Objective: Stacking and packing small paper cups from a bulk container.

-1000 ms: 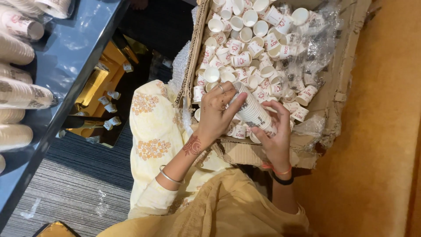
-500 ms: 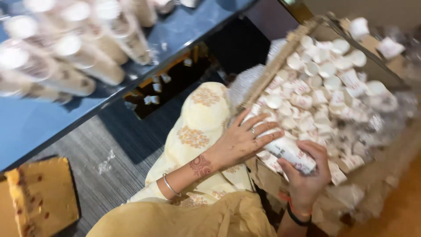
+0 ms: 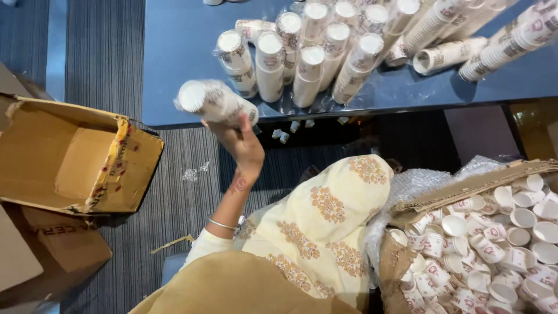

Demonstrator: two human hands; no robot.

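An open brown cardboard box (image 3: 75, 157) lies on the floor, left. The left hand (image 3: 241, 145) has its grip closed around a plastic-wrapped stack of white patterned paper cups (image 3: 215, 103), tilted at the dark blue table (image 3: 174, 58) edge.

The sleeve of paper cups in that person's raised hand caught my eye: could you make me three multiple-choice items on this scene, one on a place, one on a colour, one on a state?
1. Where is the wrapped cup stack held?
A. Over the near edge of the table
B. Inside the open cardboard box
C. On the floor

2. What colour is the tabletop?
A. White
B. Dark blue
C. Red

3. How do the small cups in the carton lie?
A. In neat wrapped sleeves
B. Flattened
C. Loose and jumbled

Answers: 1 A, the left hand holds the stack up at the table's front edge. 2 B, the bare surface is dark blue. 3 C, they point every way, unwrapped.
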